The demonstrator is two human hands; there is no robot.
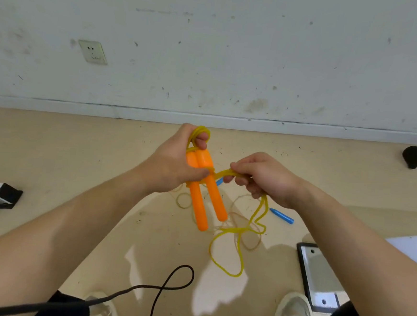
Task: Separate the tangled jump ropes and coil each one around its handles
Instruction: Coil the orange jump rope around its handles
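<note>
Black cable [184,266]; left hand [172,165] gripping 2 orange handles [200,207], right hand [268,177] pinching yellow rope [222,173].

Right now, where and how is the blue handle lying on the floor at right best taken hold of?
Pinch the blue handle across its middle, coming straight down from above. It lies flat on the floor with both long sides clear, and it is a slim straight stick, so a mid-shaft grip should stay balanced.

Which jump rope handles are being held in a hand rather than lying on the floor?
The orange handles, gripped side by side in the left hand. The right hand pinches only yellow rope; the blue handles lie untouched on the floor.
</note>
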